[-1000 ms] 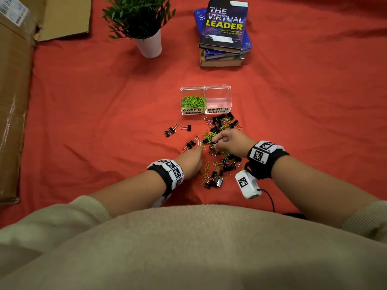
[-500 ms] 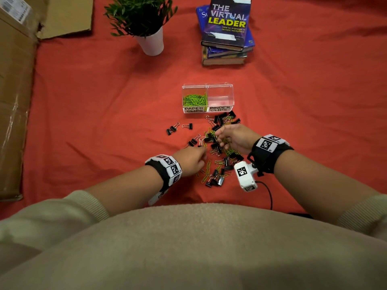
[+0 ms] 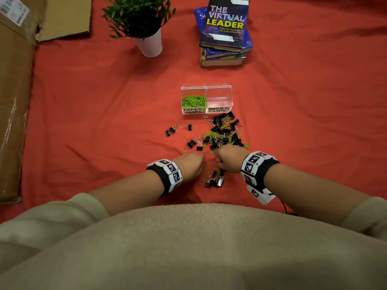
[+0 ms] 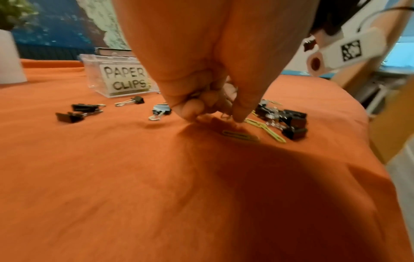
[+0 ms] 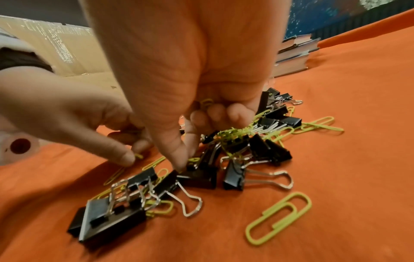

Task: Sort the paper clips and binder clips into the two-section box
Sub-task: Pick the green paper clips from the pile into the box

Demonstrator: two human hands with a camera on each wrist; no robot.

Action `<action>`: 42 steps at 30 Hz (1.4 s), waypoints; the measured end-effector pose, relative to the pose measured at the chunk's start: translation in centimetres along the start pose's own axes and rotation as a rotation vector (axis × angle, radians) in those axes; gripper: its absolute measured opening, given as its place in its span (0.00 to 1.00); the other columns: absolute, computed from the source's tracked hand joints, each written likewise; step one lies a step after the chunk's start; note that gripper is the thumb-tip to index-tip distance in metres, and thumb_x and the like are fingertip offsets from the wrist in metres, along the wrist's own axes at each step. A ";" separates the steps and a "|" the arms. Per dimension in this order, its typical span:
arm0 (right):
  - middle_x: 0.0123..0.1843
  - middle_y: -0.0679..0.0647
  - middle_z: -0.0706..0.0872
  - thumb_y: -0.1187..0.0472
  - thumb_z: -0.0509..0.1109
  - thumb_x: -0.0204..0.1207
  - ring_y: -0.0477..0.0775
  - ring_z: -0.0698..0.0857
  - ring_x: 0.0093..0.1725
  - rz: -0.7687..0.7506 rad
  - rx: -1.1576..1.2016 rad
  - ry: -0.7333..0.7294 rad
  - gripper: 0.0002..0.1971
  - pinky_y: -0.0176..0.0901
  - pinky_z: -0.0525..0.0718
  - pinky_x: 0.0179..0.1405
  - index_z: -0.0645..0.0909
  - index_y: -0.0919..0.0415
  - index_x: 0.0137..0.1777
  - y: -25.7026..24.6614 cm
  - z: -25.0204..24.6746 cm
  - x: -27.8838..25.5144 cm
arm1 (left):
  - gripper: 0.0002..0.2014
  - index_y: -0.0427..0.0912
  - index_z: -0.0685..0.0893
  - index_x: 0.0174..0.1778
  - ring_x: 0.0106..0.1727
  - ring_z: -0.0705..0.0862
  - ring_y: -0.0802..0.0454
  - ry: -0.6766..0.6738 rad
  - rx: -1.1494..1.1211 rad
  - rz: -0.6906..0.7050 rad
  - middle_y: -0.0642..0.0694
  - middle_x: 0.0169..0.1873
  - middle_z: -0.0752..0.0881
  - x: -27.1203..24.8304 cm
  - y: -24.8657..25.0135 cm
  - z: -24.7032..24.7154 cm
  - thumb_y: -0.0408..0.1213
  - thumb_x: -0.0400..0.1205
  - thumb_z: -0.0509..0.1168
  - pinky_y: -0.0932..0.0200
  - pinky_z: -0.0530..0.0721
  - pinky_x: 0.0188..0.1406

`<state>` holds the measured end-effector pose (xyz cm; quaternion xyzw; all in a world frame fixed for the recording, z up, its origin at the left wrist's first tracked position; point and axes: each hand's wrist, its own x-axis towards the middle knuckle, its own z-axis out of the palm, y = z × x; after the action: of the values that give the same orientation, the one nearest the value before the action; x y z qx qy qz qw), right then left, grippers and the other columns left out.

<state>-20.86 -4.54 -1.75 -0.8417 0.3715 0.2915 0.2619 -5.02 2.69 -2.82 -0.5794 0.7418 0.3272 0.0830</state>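
The clear two-section box [image 3: 206, 86] stands on the red cloth; its left section holds green paper clips [image 3: 193, 100], and its right section, labelled for binder clips, looks empty. Black binder clips [image 3: 225, 130] and green paper clips lie mixed in a pile in front of it. My left hand [image 3: 201, 162] is at the pile's near left, fingers curled, and pinches a green paper clip [image 5: 138, 156] against the cloth. My right hand [image 3: 217, 162] keeps green paper clips [image 5: 207, 102] in its curled fingers, while its thumb and forefinger reach onto a binder clip [image 5: 197, 177].
A potted plant [image 3: 146, 36] and a stack of books [image 3: 224, 32] stand at the back. Cardboard [image 3: 14, 101] runs along the left edge. Three stray binder clips [image 3: 178, 128] lie left of the pile. Bare red cloth lies to either side.
My right hand has drawn back from the far part of the pile to the near part, close to my left hand. The left hand has hardly moved.
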 end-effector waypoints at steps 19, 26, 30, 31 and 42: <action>0.34 0.51 0.83 0.64 0.65 0.78 0.45 0.80 0.30 -0.015 0.768 0.060 0.07 0.37 0.81 0.32 0.85 0.64 0.47 -0.1 -2.3 -0.2 | 0.07 0.46 0.79 0.50 0.49 0.84 0.44 -0.085 -0.128 -0.022 0.45 0.48 0.87 -1.0 -0.8 -0.6 0.36 0.78 0.60 0.52 0.82 0.49; 0.45 0.50 0.86 0.65 0.68 0.70 0.52 0.83 0.44 -0.255 0.111 0.045 0.10 0.44 0.83 0.42 0.83 0.54 0.50 -1.6 -0.6 0.4 | 0.12 0.42 0.79 0.57 0.59 0.82 0.41 -0.094 0.139 0.083 0.41 0.57 0.82 -1.4 -0.8 0.0 0.38 0.79 0.64 0.48 0.80 0.52; 0.49 0.54 0.86 0.63 0.69 0.72 0.57 0.84 0.48 -0.268 0.000 0.020 0.11 0.49 0.84 0.44 0.80 0.53 0.54 -1.5 -0.1 0.6 | 0.14 0.38 0.77 0.60 0.62 0.80 0.40 -0.097 0.202 0.052 0.39 0.60 0.80 -1.3 -1.0 0.3 0.42 0.82 0.62 0.48 0.78 0.55; 0.49 0.55 0.86 0.62 0.69 0.72 0.57 0.84 0.49 -0.272 -0.018 0.022 0.10 0.49 0.83 0.44 0.80 0.54 0.54 -1.5 0.0 0.6 | 0.15 0.37 0.77 0.60 0.63 0.80 0.39 -0.103 0.203 0.046 0.39 0.61 0.80 -1.3 -1.0 0.3 0.42 0.82 0.62 0.49 0.78 0.56; 0.48 0.60 0.82 0.64 0.62 0.78 0.56 0.80 0.44 -0.230 0.191 0.097 0.07 0.48 0.80 0.48 0.80 0.65 0.45 -0.9 0.6 0.6 | 0.07 0.35 0.76 0.53 0.50 0.82 0.41 -0.060 -0.204 -0.066 0.37 0.49 0.84 -1.2 -1.1 -0.5 0.32 0.80 0.60 0.58 0.72 0.43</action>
<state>-20.00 -3.93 -2.41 -0.8629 0.3109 0.1822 0.3542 -3.54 3.22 -2.25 -0.5987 0.6826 0.4152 0.0566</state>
